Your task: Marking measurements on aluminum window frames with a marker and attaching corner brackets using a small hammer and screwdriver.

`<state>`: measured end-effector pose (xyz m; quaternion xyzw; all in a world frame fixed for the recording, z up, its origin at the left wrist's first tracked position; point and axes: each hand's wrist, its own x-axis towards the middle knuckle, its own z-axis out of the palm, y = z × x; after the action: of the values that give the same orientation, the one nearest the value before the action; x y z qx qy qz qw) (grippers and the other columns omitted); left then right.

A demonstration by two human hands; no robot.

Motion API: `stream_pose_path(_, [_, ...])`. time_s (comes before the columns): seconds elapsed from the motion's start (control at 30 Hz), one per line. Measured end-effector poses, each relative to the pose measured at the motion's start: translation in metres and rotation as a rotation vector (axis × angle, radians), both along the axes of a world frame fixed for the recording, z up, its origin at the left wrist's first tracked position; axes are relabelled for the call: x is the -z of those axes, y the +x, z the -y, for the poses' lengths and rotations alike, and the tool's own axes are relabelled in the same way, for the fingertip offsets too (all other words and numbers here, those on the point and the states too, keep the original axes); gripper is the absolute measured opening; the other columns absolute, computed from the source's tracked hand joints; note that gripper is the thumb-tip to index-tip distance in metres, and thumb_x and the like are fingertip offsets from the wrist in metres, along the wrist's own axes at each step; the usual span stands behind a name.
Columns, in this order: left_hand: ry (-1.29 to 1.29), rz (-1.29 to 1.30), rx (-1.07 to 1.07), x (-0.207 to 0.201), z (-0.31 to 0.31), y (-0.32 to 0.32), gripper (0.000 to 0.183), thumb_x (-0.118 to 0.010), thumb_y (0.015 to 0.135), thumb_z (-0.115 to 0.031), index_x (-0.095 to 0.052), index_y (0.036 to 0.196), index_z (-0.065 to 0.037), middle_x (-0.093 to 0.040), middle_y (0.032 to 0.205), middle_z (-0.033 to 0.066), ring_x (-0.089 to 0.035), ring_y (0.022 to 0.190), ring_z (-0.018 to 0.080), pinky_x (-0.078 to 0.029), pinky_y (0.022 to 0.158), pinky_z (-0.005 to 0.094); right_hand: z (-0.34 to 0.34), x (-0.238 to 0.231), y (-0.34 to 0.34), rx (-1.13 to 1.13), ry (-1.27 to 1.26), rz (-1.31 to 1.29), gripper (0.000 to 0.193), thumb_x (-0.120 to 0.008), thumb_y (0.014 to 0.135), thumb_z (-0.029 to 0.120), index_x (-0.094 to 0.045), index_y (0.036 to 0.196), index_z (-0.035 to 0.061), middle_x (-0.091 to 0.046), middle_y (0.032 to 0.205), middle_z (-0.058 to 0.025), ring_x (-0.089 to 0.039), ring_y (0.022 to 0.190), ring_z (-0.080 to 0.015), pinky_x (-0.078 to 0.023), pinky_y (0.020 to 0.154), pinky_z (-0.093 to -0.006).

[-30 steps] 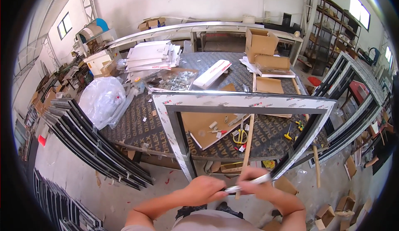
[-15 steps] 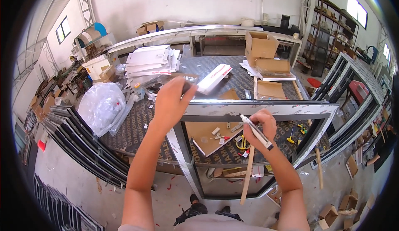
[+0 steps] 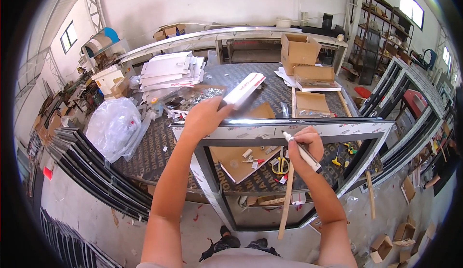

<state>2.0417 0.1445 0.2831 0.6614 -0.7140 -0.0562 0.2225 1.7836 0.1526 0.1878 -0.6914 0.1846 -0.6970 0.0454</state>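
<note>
A rectangular metal window frame wrapped in printed protective film lies flat on the workbench in front of me. My left hand reaches over the frame's far bar and grips the near end of a long white box lying on the bench. My right hand is closed around a white marker pen, with the tip pointing at the frame's far bar. Inside the frame lie cardboard pieces, yellow-handled scissors and small parts.
A stack of flat white boxes, open cardboard boxes, a clear plastic bag and scattered screws lie on the bench. Dark metal profiles lean at the left. More frames stand at the right. A wooden strip leans against the frame.
My hands rose from near my body to the frame. My left hand went forward past the far bar and took hold of the white box. My right hand brought the marker to the bar.
</note>
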Motion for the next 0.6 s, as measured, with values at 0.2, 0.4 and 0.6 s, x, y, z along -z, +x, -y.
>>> stream_pose_path(0.2, [0.01, 0.03, -0.026, -0.001, -0.001, 0.0, 0.044, -0.05, 0.092, -0.045, -0.064, 0.097, -0.003, -0.066, 0.097, 0.0188, -0.061, 0.094, 0.0362, -0.046, 0.08, 0.0451, 0.003, -0.006, -0.003, 0.097, -0.093, -0.098, 0.024, -0.07, 0.073, 0.0, -0.05, 0.085, 0.0053, -0.059, 0.068, -0.0086, -0.053, 0.058, -0.0203, -0.041, 0.051, -0.0297])
stream_pose_path(0.4, [0.0, 0.028, -0.035, -0.001, 0.0, -0.003, 0.043, -0.05, 0.091, -0.044, -0.064, 0.096, -0.003, -0.066, 0.096, 0.0185, -0.061, 0.093, 0.0359, -0.046, 0.08, 0.0453, 0.005, 0.004, -0.001, 0.105, -0.08, 0.004, 0.023, -0.069, 0.072, 0.0, -0.051, 0.084, 0.0049, -0.059, 0.068, -0.0094, -0.052, 0.057, -0.0215, -0.042, 0.053, -0.0311])
stream_pose_path(0.6, [-0.038, 0.019, -0.046, 0.006, 0.002, 0.001, 0.044, -0.051, 0.091, -0.045, -0.061, 0.087, -0.002, -0.065, 0.086, 0.0165, -0.061, 0.086, 0.0349, -0.045, 0.075, 0.0444, 0.003, 0.0, -0.001, 0.112, -0.099, -0.04, 0.024, -0.07, 0.07, -0.001, -0.051, 0.083, 0.0052, -0.059, 0.068, -0.0091, -0.053, 0.058, -0.022, -0.043, 0.054, -0.0318])
